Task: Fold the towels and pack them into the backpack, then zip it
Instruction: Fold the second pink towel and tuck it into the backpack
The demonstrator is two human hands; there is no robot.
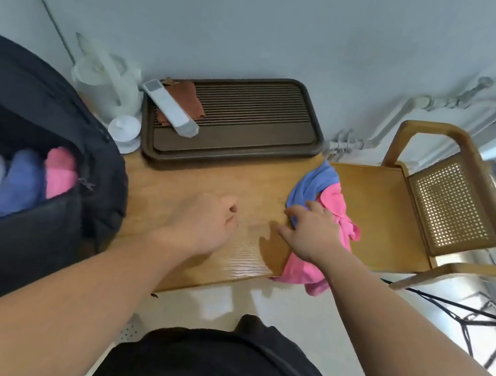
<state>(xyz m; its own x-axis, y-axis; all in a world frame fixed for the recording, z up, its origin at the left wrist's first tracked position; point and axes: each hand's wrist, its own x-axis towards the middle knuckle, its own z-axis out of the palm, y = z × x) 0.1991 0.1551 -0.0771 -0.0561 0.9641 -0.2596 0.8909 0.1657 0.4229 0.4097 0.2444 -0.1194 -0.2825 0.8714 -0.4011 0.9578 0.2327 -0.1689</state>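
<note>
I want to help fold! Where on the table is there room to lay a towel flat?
The bare wood of the table between the backpack and the towel pile, in front of the brown tray, is free, under the left hand. The chair seat beyond the pile is bare too. The back corner by the kettle is crowded.

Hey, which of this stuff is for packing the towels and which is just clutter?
For the job: backpack, three rolled towels inside it, loose blue towel, loose pink towel.
Lying about: tea tray, brown cloth, kettle, lidded cup, chair.
</note>
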